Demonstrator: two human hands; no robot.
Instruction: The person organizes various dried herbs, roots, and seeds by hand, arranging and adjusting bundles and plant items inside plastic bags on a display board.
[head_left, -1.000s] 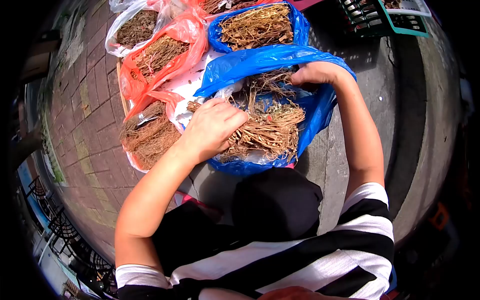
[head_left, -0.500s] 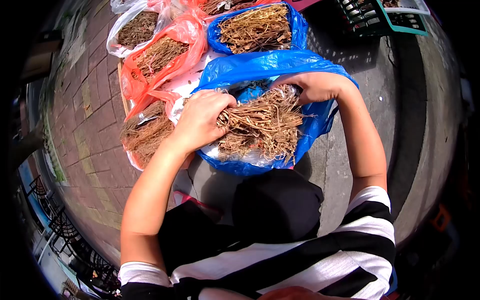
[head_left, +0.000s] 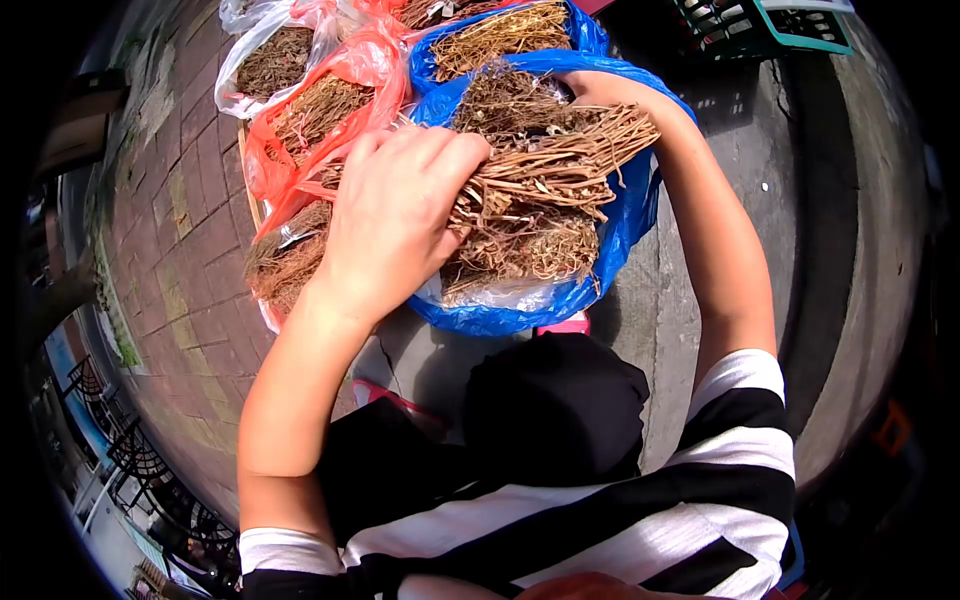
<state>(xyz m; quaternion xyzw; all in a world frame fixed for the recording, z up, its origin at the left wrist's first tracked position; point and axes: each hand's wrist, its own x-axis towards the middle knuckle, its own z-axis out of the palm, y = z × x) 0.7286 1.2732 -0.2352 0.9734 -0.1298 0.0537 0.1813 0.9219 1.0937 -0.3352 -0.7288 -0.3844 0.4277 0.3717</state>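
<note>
My left hand (head_left: 395,205) is closed around the left end of a bundle of dried stems (head_left: 570,165), held raised over an open blue plastic bag (head_left: 632,225). Behind that bundle, a darker, finer bundle of dried herbs (head_left: 508,100) leans up at the bag's far side. My right hand (head_left: 608,92) reaches over the bag's right rim and grips the darker bundle's right end, its fingertips mostly hidden. More dried roots or stems (head_left: 540,250) lie in the bag beneath the held bundle, with clear plastic (head_left: 505,295) at the near rim.
Beyond stands another blue bag (head_left: 590,35) of yellowish dried stems (head_left: 500,40). Red bags (head_left: 375,60) and a white bag (head_left: 228,85) of dried plants line the left. A green crate (head_left: 790,40) is at the upper right. Brick paving (head_left: 180,290) runs along the left.
My left hand has lifted the stem bundle up and to the right. The darker bundle has come into view behind it, beside my right hand, which has moved slightly farther away.
</note>
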